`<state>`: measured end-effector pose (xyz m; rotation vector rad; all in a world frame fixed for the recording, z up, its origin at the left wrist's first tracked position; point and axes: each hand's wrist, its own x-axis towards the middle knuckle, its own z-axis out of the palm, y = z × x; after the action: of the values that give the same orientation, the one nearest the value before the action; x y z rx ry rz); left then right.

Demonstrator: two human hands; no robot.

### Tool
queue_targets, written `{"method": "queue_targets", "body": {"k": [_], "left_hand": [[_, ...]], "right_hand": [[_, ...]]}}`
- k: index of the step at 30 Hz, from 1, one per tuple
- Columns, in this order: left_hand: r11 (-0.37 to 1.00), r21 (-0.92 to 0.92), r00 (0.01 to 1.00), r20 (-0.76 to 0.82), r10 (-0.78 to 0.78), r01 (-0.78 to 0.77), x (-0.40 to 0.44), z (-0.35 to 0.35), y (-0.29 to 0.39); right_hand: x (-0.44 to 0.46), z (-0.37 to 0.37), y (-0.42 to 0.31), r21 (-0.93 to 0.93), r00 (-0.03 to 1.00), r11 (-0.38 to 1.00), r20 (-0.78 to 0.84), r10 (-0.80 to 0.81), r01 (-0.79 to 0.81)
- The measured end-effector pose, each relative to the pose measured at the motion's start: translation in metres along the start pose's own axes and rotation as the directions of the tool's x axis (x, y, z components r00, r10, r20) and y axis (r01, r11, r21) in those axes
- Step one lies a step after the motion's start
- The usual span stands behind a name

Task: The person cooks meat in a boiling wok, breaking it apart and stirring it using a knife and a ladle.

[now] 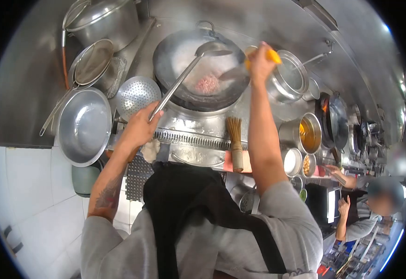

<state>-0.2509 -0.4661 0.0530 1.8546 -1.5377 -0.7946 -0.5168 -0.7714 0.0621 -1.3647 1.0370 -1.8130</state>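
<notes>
My left hand (140,124) is closed around the metal handle of a ladle (180,80), whose bowl hangs over the wok. In my right hand (261,63), above the wok's right side, is a yellow-handled tool (272,56). Its flat grey end points into the wok; steam and blur hide its exact kind. The dark wok (168,51) sits on the stove, with pale steaming contents. A clump of pink minced meat (207,84) lies near the wok's front.
A perforated strainer (138,95) and large metal bowl (84,128) stand left. A bamboo brush (235,139) lies in front. Right are a metal pot (283,93), a pot of orange liquid (311,135) and a second wok (337,121). A co-worker (361,211) stands at far right.
</notes>
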Motion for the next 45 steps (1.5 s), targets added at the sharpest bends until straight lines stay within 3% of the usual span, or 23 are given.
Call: {"method": "queue_targets", "body": {"k": [2, 3, 5, 7, 10, 11, 13, 15, 17, 20, 22, 24, 25, 27, 29, 30, 32, 35, 37, 40, 43, 44, 45], "left_hand": [[0.999, 0.039, 0.995, -0.093, 0.038, -0.034, -0.007, 0.003, -0.003], [0.997, -0.01, 0.996, -0.049, -0.073, 0.072, -0.017, -0.002, 0.002], [0.994, -0.072, 0.994, -0.065, -0.086, 0.081, -0.033, -0.002, -0.008], [0.988, -0.132, 0.992, -0.082, -0.097, 0.086, -0.048, -0.002, -0.02], [0.979, -0.194, 0.99, -0.115, -0.078, 0.054, -0.048, 0.002, -0.046], [0.974, -0.199, 0.985, -0.107, -0.135, 0.111, -0.046, 0.004, -0.051], [0.965, -0.199, 0.977, -0.098, -0.192, 0.17, -0.044, 0.003, -0.052], [0.946, -0.172, 0.957, -0.046, -0.286, 0.275, -0.038, -0.005, -0.042], [0.966, -0.137, 0.969, -0.08, -0.233, 0.22, -0.04, -0.005, -0.044], [0.969, -0.153, 0.975, -0.083, -0.207, 0.193, -0.053, -0.015, -0.025], [0.921, -0.254, 0.953, 0.011, -0.304, 0.296, -0.055, -0.02, -0.015], [0.923, -0.247, 0.951, -0.024, -0.31, 0.295, -0.06, -0.015, -0.019], [0.928, -0.241, 0.949, -0.065, -0.307, 0.284, -0.061, -0.013, -0.02], [0.933, -0.225, 0.949, -0.084, -0.305, 0.28, -0.064, -0.01, -0.02], [0.938, -0.207, 0.948, -0.099, -0.302, 0.277, -0.067, -0.009, -0.018], [0.927, -0.223, 0.944, -0.072, -0.323, 0.3, -0.074, -0.01, -0.016], [0.92, -0.244, 0.939, -0.081, -0.333, 0.306, -0.073, -0.012, -0.017], [0.95, -0.221, 0.956, -0.141, -0.256, 0.222, -0.073, -0.016, -0.018], [0.89, -0.284, 0.92, -0.059, -0.388, 0.357, -0.078, -0.019, -0.007], [0.888, -0.297, 0.922, -0.054, -0.384, 0.352, -0.078, -0.02, -0.006], [0.888, -0.299, 0.921, -0.068, -0.384, 0.349, -0.084, -0.02, -0.01], [0.891, -0.303, 0.921, -0.088, -0.378, 0.337, -0.081, -0.022, -0.012], [0.901, -0.294, 0.927, -0.097, -0.361, 0.32, -0.079, -0.024, -0.015]], "right_hand": [[0.004, 0.023, -0.018, 0.111, 0.999, 0.993, 0.018, 0.027, -0.029], [0.006, 0.031, -0.031, 0.213, 0.996, 0.974, 0.046, 0.073, -0.081], [0.011, 0.036, -0.094, 0.218, 0.98, 0.956, -0.017, -0.199, 0.198], [0.016, 0.031, -0.152, 0.433, 0.955, 0.864, 0.025, -0.296, 0.256], [0.013, 0.026, -0.184, 0.486, 0.89, 0.804, 0.106, -0.444, 0.343], [0.009, 0.038, -0.183, 0.406, 0.903, 0.826, 0.005, -0.43, 0.391], [0.005, 0.06, -0.164, 0.379, 0.976, 0.899, -0.079, -0.202, 0.217], [0.013, 0.074, -0.093, 0.123, 0.978, 0.971, -0.066, -0.196, 0.203], [0.009, 0.082, 0.017, 0.015, 1.0, 1.0, 0.023, -0.017, 0.017], [0.043, 0.09, -0.018, -0.049, 0.978, 0.984, 0.125, -0.166, 0.173], [0.062, 0.09, -0.075, 0.133, 0.957, 0.956, 0.095, -0.274, 0.26], [0.084, 0.077, -0.119, 0.425, 0.954, 0.884, 0.126, -0.27, 0.194], [0.073, 0.073, -0.121, 0.428, 0.955, 0.883, 0.128, -0.269, 0.192], [0.042, 0.075, -0.118, 0.2, 0.977, 0.958, 0.018, -0.213, 0.205], [0.039, 0.114, 0.044, -0.303, 0.937, 0.935, -0.232, -0.262, 0.187], [0.036, 0.1, 0.043, -0.311, 0.939, 0.934, -0.233, -0.254, 0.176], [0.055, 0.091, 0.009, 0.138, 0.99, 0.988, 0.116, -0.086, 0.07], [0.076, 0.088, -0.085, 0.083, 0.967, 0.971, 0.106, -0.234, 0.225], [0.084, 0.087, -0.128, 0.463, 0.971, 0.866, 0.05, -0.235, 0.186], [0.051, 0.075, -0.12, 0.182, 0.974, 0.958, 0.022, -0.227, 0.22], [0.03, 0.091, 0.031, 0.044, 0.995, 0.998, 0.085, -0.047, 0.043], [0.047, 0.106, 0.022, 0.06, 0.994, 0.997, 0.091, -0.061, 0.056], [0.068, 0.116, 0.011, -0.019, 0.964, 0.969, 0.104, -0.243, 0.246]]}}
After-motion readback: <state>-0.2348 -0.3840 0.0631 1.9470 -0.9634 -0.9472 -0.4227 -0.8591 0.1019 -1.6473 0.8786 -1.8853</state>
